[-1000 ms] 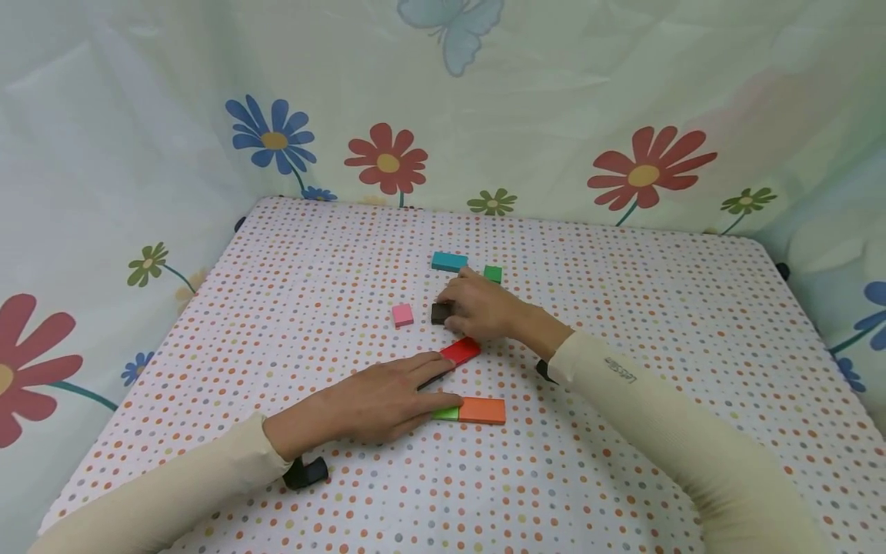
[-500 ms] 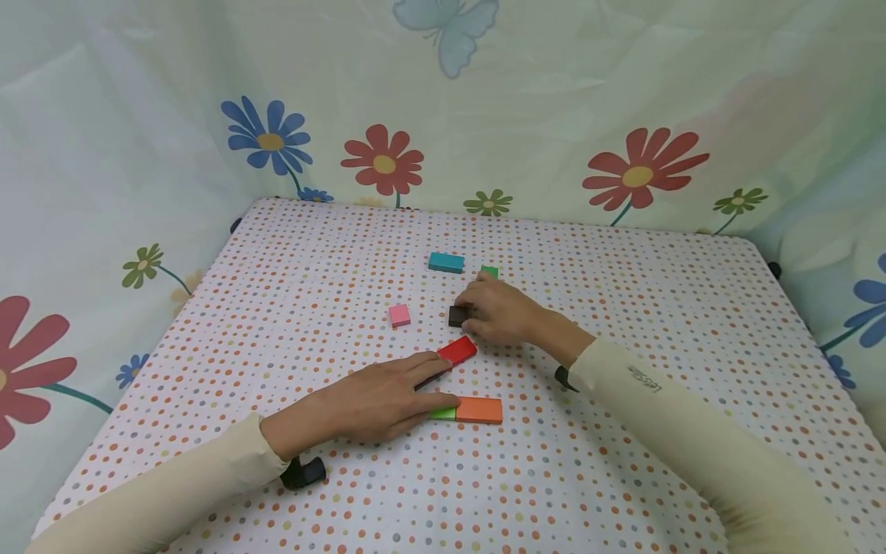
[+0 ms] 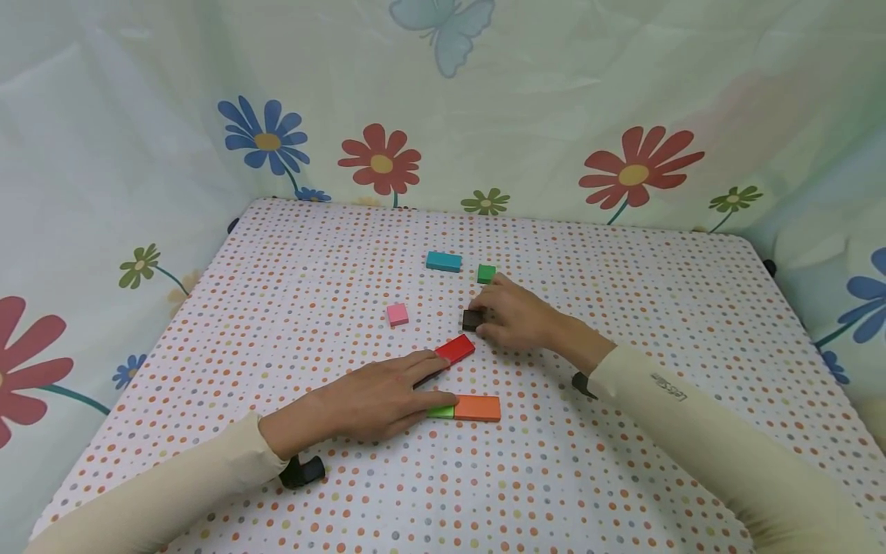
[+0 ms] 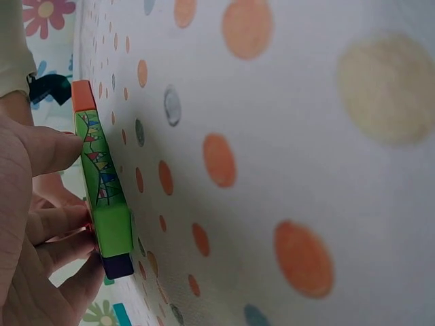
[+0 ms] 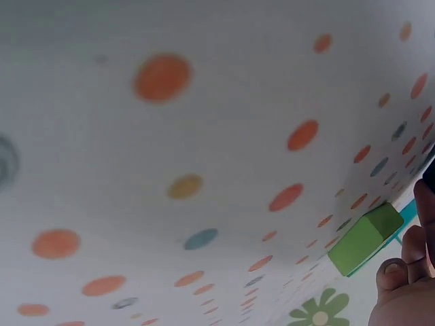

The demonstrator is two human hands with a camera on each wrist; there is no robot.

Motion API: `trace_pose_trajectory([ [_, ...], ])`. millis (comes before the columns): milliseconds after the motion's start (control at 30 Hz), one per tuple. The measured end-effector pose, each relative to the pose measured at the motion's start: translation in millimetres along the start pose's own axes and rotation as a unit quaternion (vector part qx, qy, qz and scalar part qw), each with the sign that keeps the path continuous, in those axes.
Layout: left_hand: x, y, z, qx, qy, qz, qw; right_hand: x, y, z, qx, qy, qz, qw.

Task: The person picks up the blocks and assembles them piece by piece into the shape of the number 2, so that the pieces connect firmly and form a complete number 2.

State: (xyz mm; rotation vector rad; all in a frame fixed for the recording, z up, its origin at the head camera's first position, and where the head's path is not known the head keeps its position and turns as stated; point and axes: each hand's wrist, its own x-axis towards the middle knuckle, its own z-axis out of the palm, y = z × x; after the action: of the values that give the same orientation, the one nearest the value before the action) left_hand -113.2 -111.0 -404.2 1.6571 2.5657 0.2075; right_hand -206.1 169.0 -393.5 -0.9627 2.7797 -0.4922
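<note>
In the head view, my left hand (image 3: 377, 396) lies low over the blocks with thumb and fingers spread. Its thumb touches a light green block (image 4: 102, 163) with a printed side, which sits end to end with an orange block (image 3: 477, 408). The fingertips rest at a slanted red block (image 3: 455, 349) and a dark block (image 4: 117, 265), mostly covered by them. My right hand (image 3: 515, 315) pinches a small black block (image 3: 472, 320) between thumb and fingers, just beyond the red block's far end. Close past its fingers stands a green block (image 5: 357, 248).
A blue block (image 3: 444, 261) lies farther back, left of the green one. To the left sits a pink block (image 3: 398, 314). A dotted cloth (image 3: 332, 277) covers the table, with a flower-printed curtain (image 3: 533, 100) behind it.
My right hand has moved right and slightly nearer, bringing the black block along, away from the pink block. The left hand stays in place.
</note>
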Motion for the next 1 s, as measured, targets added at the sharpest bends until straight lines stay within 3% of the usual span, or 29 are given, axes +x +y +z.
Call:
trace_pose_trajectory([
  [167,0.5,-0.4,0.6,0.003,0.002,0.002,1.0000,-5.3,0.5,-0.4,0.008,0.009,-0.009,1.000],
  [1000,0.4,-0.4,-0.2,0.011,-0.003,0.001,0.9999,-15.8,-2.8,3.4,0.042,-0.003,0.027,0.999],
])
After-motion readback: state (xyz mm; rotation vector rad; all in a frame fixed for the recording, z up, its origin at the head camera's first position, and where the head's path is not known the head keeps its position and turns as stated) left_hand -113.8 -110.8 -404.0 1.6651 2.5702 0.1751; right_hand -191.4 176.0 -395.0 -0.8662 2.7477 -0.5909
